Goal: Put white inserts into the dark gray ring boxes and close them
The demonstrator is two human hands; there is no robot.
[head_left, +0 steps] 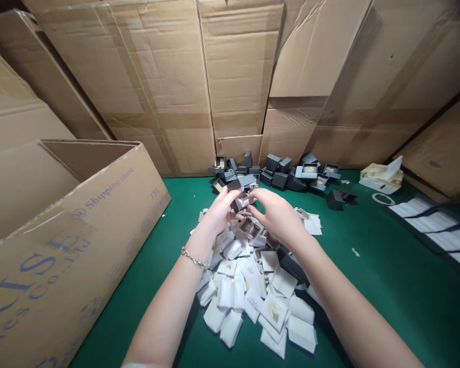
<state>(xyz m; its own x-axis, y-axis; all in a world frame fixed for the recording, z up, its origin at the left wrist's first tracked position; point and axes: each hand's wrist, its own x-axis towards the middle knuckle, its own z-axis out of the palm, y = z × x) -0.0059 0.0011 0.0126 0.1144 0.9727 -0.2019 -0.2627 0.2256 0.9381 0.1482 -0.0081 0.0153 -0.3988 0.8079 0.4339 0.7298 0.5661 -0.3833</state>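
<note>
Both my hands meet above a heap of small white pads and cards (253,291) on the green table (383,286). My left hand (220,209), a bracelet on its wrist, and my right hand (278,214) are closed together around a small dark grey box (240,200) that shows a pale lining inside. The fingers of both hands pinch its edges. Behind the hands lies a cluster of dark grey boxes (279,174), some open with pale inserts showing.
A large open cardboard carton (72,240) with blue print stands at the left. Flattened cardboard sheets (237,87) wall the back. A pale packet (381,176) and a white ring (383,198) lie at the right, near dark trays with white strips (433,225).
</note>
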